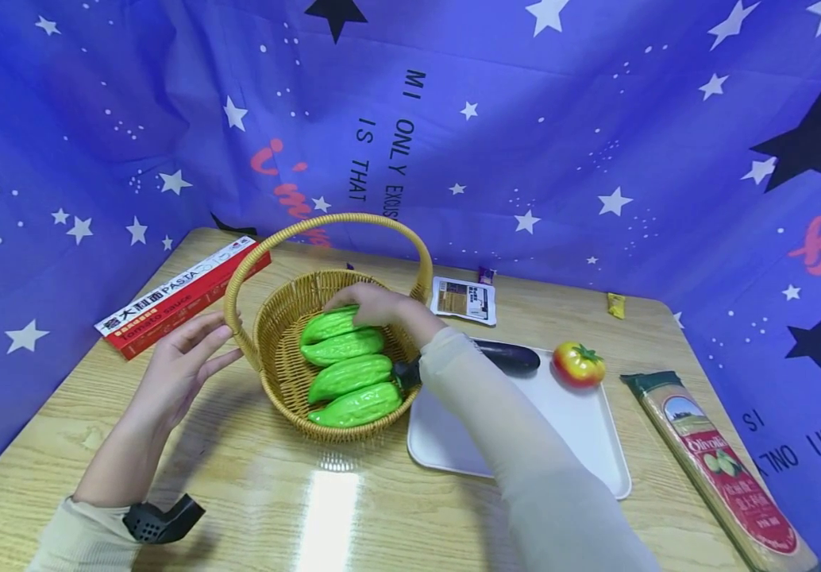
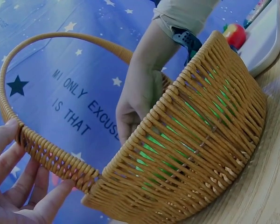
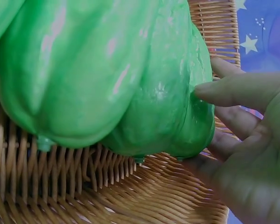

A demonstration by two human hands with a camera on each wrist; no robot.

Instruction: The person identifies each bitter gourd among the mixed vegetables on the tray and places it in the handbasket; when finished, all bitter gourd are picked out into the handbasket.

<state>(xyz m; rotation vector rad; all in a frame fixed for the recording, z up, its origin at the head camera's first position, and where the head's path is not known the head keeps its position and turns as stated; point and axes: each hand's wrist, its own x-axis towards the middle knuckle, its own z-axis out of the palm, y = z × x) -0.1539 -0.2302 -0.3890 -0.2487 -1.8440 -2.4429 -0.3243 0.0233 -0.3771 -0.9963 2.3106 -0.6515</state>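
A wicker basket (image 1: 278, 401) with a tall arched handle (image 1: 235, 278) stands on the table and holds several glossy green bitter melons (image 1: 353, 377). My right hand (image 1: 375, 304) reaches into it and grips the farthest bitter melon (image 3: 203, 126); in the right wrist view the thumb lies on one face and fingers pass behind. On the basket's left, my left hand (image 1: 185, 361) touches the handle's lower end, its fingertips spread along the wicker (image 2: 56, 151). The right forearm partly covers a dark eggplant (image 1: 510, 357) on a white tray (image 1: 589, 437).
A red and yellow tomato (image 1: 578, 365) sits on the tray. Around it are a pasta packet (image 1: 728, 477) at right, a white packet (image 1: 464, 300) and small wrapped sweets (image 1: 616, 305) behind. A red pasta box (image 1: 182, 298) lies left; a starry blue cloth (image 1: 525, 159) hangs behind the table.
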